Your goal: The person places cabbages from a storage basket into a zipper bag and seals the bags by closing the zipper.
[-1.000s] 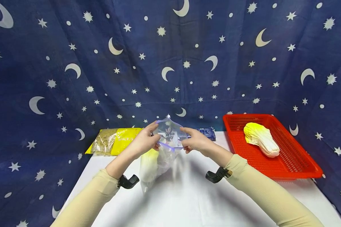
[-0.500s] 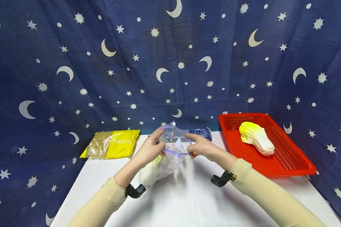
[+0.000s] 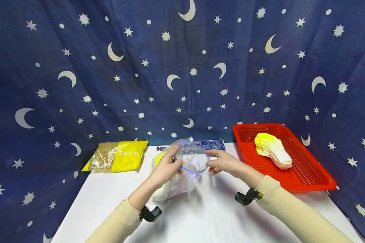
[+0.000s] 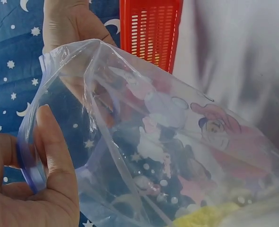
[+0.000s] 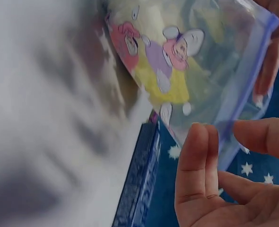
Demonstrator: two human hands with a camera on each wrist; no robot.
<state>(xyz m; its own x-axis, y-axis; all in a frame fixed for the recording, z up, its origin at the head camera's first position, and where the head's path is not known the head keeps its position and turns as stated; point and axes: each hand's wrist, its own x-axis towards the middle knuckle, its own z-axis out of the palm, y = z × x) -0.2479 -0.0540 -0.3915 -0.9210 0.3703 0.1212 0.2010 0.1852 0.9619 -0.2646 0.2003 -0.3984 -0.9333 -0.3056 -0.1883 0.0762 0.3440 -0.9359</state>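
Note:
A clear zip bag [image 3: 182,184] with cartoon prints and a purple zip edge hangs between both hands, its mouth spread apart. Inside or behind its plastic, a yellow-and-white shape [image 3: 159,157] resembling a cabbage shows on the left side, partly hidden by the left hand. My left hand [image 3: 167,168] pinches the bag's left rim, and the left wrist view shows the purple zip strip [image 4: 28,161] between thumb and fingers. On the opposite rim, the fingers and thumb of my right hand [image 3: 223,163] lie around the zip edge, with a small gap in the right wrist view.
A red basket [image 3: 319,184] holding a toy napa cabbage [image 3: 275,150] stands at the right. Back left lies a yellow food packet [image 3: 117,157]. Behind the bag are a dark blue packet [image 3: 213,144] and a small purple-wrapped piece [image 3: 160,148]. A patterned curtain borders the white table [image 3: 194,226].
Both hands and the bag have shifted slightly right and lower in the head view. The right fingers look looser on the rim. The view itself has turned a little.

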